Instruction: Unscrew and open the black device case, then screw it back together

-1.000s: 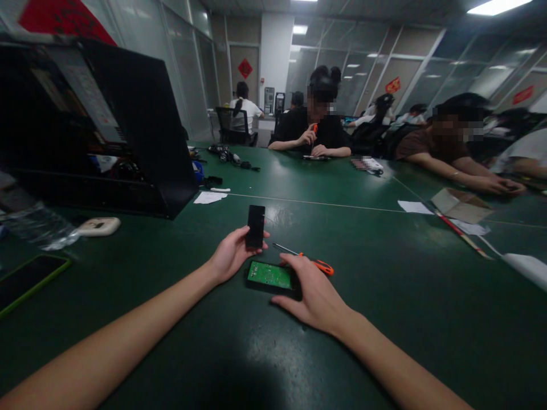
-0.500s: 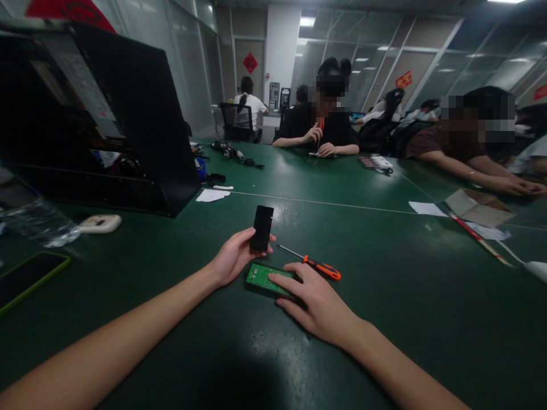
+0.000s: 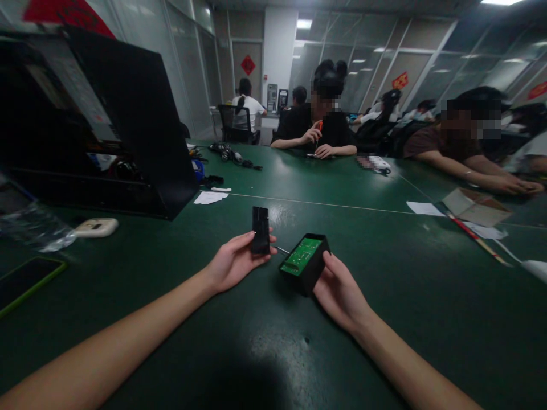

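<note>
My left hand (image 3: 234,263) holds a small flat black cover (image 3: 260,229) upright above the green table (image 3: 384,296). My right hand (image 3: 342,293) grips a black case with a green circuit board (image 3: 304,256) inside, lifted off the table and tilted toward me. Between the two hands only the thin metal tip of a screwdriver (image 3: 282,249) shows; its handle is hidden behind the case.
A large open black computer case (image 3: 106,125) stands at the left, with a white device (image 3: 96,227), a plastic bag (image 3: 34,228) and a green-edged phone (image 3: 25,279) near it. Papers (image 3: 209,197) lie further back. Other people sit across the table; a cardboard piece (image 3: 476,206) lies right.
My right hand has picked the case with the circuit board up off the table and tilted it. The screwdriver's orange handle is now hidden behind it. My left hand has kept its hold.
</note>
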Demonstrator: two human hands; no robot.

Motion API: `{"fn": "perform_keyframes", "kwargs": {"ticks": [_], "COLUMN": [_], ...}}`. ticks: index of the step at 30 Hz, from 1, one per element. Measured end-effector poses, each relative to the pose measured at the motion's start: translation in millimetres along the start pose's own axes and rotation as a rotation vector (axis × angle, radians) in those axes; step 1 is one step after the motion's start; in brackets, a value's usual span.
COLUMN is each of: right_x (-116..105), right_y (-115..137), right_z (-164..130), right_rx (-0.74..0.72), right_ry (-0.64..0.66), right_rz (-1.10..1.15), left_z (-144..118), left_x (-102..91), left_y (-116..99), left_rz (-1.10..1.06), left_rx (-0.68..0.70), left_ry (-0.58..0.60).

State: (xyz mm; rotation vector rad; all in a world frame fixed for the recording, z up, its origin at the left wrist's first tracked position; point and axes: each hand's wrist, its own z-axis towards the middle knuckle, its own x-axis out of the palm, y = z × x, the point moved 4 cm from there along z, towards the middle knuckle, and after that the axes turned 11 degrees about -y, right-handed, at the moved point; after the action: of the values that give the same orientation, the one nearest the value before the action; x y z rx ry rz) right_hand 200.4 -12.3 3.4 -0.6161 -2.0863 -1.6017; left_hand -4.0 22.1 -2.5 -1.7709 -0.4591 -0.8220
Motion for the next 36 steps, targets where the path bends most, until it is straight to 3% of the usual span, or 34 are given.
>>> {"fn": "perform_keyframes", "kwargs": {"ticks": [4, 12, 17, 23, 36], "right_x": [2, 5, 4, -8, -6], "right_y": [-4, -16, -6, 8, 10], "right_z": [1, -7, -6, 3, -2], "right_rx": [0.2, 0.278, 0.063, -0.269, -0.393], "right_ry": [-0.029, 0.13, 0.145, -0.029, 0.042], "right_rz": [0.08, -0.03, -0.169, -0.389, -0.68], "left_z": [-5, -11, -11, -9, -12], "left_x": [6.1, 8.9, 6.2, 7.4, 13.5], "left_y": [7, 14, 13, 9, 22], "left_rz": [0.01, 0.068, 0.121, 0.158, 0.344], "left_rx": [-0.028, -0.115, -0.122, -0.091, 0.008], "left_ry": [0.105, 0.189, 0.141, 0.075, 0.022]}}
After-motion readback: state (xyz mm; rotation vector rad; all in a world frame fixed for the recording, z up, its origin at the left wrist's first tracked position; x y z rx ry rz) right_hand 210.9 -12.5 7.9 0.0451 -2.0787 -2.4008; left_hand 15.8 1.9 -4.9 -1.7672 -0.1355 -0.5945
